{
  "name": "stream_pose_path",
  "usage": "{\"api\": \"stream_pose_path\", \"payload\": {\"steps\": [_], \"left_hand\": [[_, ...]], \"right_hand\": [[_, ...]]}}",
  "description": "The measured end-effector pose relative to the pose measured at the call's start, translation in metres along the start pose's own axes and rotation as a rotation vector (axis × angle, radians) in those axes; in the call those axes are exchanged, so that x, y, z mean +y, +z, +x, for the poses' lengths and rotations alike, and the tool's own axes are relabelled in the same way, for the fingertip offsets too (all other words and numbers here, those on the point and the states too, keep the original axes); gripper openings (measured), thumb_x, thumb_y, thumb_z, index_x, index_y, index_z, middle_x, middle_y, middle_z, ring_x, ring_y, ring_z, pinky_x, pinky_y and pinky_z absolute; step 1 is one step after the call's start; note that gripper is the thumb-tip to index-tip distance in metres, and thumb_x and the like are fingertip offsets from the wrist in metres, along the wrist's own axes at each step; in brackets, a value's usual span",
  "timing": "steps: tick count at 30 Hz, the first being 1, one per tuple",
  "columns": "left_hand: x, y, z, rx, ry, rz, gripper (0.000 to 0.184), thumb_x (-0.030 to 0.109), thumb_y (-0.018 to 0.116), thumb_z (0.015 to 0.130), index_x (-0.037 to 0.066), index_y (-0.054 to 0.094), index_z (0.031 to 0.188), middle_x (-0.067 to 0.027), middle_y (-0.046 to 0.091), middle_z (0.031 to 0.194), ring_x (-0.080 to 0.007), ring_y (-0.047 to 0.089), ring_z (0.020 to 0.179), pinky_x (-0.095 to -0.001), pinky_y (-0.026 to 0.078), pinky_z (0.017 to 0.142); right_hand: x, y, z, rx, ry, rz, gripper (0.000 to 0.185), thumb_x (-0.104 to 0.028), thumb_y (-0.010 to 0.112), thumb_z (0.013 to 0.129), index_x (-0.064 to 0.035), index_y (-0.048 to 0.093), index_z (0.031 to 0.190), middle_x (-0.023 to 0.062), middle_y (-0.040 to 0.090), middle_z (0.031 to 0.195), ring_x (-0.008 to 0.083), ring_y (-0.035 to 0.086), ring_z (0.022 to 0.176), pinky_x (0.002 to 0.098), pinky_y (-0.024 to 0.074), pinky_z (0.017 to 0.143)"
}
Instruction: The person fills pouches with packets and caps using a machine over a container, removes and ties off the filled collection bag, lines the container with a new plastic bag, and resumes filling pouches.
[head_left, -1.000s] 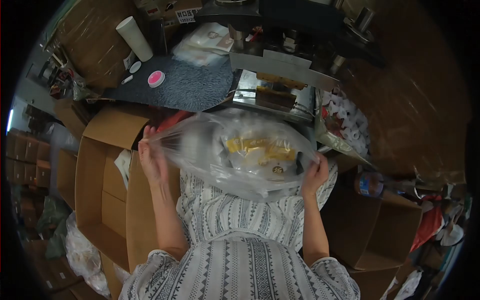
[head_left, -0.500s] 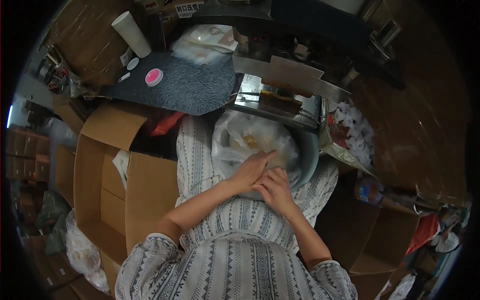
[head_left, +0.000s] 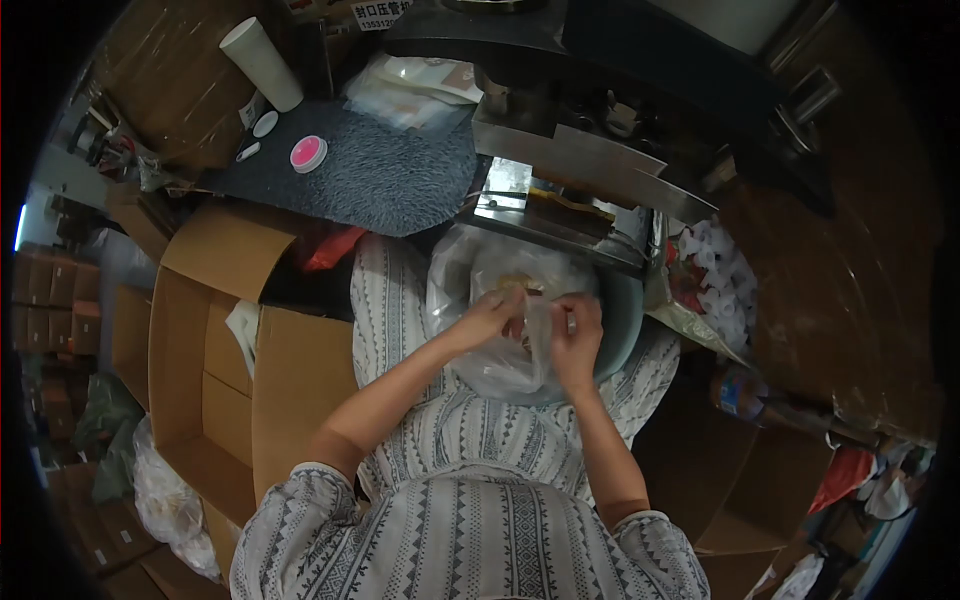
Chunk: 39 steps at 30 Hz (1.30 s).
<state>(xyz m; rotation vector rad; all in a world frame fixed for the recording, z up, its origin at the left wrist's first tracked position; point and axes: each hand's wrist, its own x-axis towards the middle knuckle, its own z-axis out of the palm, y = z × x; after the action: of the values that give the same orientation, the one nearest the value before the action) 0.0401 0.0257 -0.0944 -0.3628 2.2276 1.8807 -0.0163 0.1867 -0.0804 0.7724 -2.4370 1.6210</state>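
Operator: What writing can I read?
Observer: On the label (head_left: 382, 13) at the top edge you can make out "封口压管" and digits starting 1353; the rest is cut off. The yellowish print (head_left: 515, 282) inside your plastic bag (head_left: 500, 372) is too blurred and covered to read.

Operator: What are my hands doing?
Observer: Your left hand (head_left: 497, 315) has its fingers bent at the raised film; I can't tell how firmly they grip. Your right hand (head_left: 577, 340) has its fingers curled against the film's other side. One second ago you held the bag spread wide; then your hands met over it. Now they're apart, film drawn up between them. The bag sits in the pale basin (head_left: 624, 320) on your lap.

Operator: What's around me?
Observer: The metal press (head_left: 590, 155) stands just beyond the basin, limiting room ahead. A pink-topped tub (head_left: 309, 153) and a white cylinder (head_left: 261, 65) are on the dark surface (head_left: 395, 180); an open carton (head_left: 225, 390) is at your left.
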Motion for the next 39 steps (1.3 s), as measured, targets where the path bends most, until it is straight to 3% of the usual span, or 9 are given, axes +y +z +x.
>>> {"api": "stream_pose_path", "payload": {"steps": [1, 5, 8, 10, 11, 17, 30, 35, 39], "left_hand": [[0.002, -0.004, 0.005, -0.103, -0.117, -0.510, 0.046, 0.024, 0.057, 0.091, 0.001, 0.049, 0.129, -0.0124, 0.065, 0.106, -0.0174, 0.063, 0.088, -0.0277, 0.045, 0.064], [0.020, -0.007, 0.012, -0.121, -0.219, -0.647, 0.033, 0.017, 0.054, 0.093, 0.005, 0.055, 0.124, -0.0043, 0.063, 0.112, -0.0094, 0.061, 0.083, -0.0213, 0.040, 0.058], [0.020, 0.001, 0.010, -0.065, -0.123, -0.269, 0.030, 0.009, 0.057, 0.087, 0.005, 0.058, 0.117, -0.0043, 0.064, 0.106, -0.0162, 0.064, 0.085, -0.0263, 0.045, 0.060], [0.000, 0.011, 0.009, -0.031, 0.421, 0.635, 0.038, 0.007, 0.063, 0.078, 0.005, 0.057, 0.115, -0.0088, 0.065, 0.106, -0.0244, 0.063, 0.095, -0.0355, 0.049, 0.066], [-0.003, 0.013, 0.010, 0.088, 0.753, 0.721, 0.037, 0.005, 0.065, 0.072, 0.006, 0.057, 0.109, -0.0114, 0.061, 0.111, -0.0305, 0.060, 0.104, -0.0391, 0.052, 0.079], [-0.003, -0.002, 0.016, 0.324, 0.923, 0.830, 0.044, 0.005, 0.062, 0.077, 0.010, 0.057, 0.120, -0.0119, 0.056, 0.121, -0.0275, 0.054, 0.116, -0.0361, 0.051, 0.090], [-0.048, -0.022, -0.003, 0.187, 0.711, 0.770, 0.018, 0.017, 0.061, 0.088, 0.001, 0.064, 0.097, -0.0114, 0.064, 0.111, -0.0249, 0.056, 0.114, -0.0371, 0.043, 0.098], [-0.033, 0.001, 0.040, 0.059, 0.045, -0.744, 0.020, 0.014, 0.054, 0.093, -0.004, 0.058, 0.090, -0.0169, 0.064, 0.094, -0.0200, 0.061, 0.094, -0.0343, 0.048, 0.079], [-0.008, 0.029, 0.037, 0.199, 0.366, 0.086, 0.024, 0.018, 0.055, 0.092, -0.005, 0.054, 0.087, -0.0166, 0.061, 0.083, -0.0234, 0.062, 0.084, -0.0356, 0.049, 0.072]], "right_hand": [[-0.007, 0.000, -0.005, -0.001, 0.002, -0.003, 0.012, -0.001, 0.064, 0.074, -0.0068, 0.063, 0.084, 0.0067, 0.060, 0.083, 0.0292, 0.056, 0.082, 0.0366, 0.0430, 0.073], [-0.014, -0.009, -0.015, -0.305, -0.330, -0.269, 0.012, -0.007, 0.067, 0.072, -0.0064, 0.063, 0.083, 0.0045, 0.061, 0.090, 0.0252, 0.055, 0.089, 0.0378, 0.0405, 0.079], [-0.006, -0.010, -0.001, -0.303, -0.277, -0.110, 0.011, -0.010, 0.064, 0.080, -0.0058, 0.063, 0.090, 0.0066, 0.062, 0.094, 0.0269, 0.056, 0.092, 0.0365, 0.0417, 0.081], [-0.012, 0.006, 0.013, -0.103, 0.202, 0.433, 0.014, -0.015, 0.058, 0.089, -0.0047, 0.061, 0.099, 0.0094, 0.062, 0.099, 0.0269, 0.057, 0.097, 0.0351, 0.0428, 0.084], [-0.004, 0.007, 0.017, -0.103, 0.200, 0.434, 0.014, -0.015, 0.058, 0.089, -0.0047, 0.061, 0.099, 0.0094, 0.062, 0.099, 0.0269, 0.057, 0.097, 0.0351, 0.0428, 0.084], [0.054, -0.001, 0.021, -0.638, 0.717, 0.906, 0.026, -0.013, 0.056, 0.092, -0.0022, 0.058, 0.115, 0.0055, 0.062, 0.112, 0.0154, 0.057, 0.100, 0.0280, 0.0439, 0.087], [0.142, 0.039, -0.005, 0.026, 0.741, 0.134, 0.016, -0.014, 0.063, 0.082, -0.0005, 0.071, 0.087, 0.0041, 0.068, 0.074, 0.0099, 0.059, 0.066, 0.0275, 0.0486, 0.065], [0.078, 0.015, 0.018, 0.123, 0.416, 0.240, 0.014, -0.011, 0.063, 0.083, -0.0010, 0.070, 0.091, 0.0099, 0.069, 0.076, 0.0105, 0.062, 0.070, 0.0278, 0.0492, 0.066], [0.034, -0.001, 0.024, -0.190, 0.256, 0.230, 0.019, -0.016, 0.062, 0.088, 0.0001, 0.069, 0.095, 0.0038, 0.067, 0.079, 0.0085, 0.059, 0.075, 0.0246, 0.0475, 0.071]]}}
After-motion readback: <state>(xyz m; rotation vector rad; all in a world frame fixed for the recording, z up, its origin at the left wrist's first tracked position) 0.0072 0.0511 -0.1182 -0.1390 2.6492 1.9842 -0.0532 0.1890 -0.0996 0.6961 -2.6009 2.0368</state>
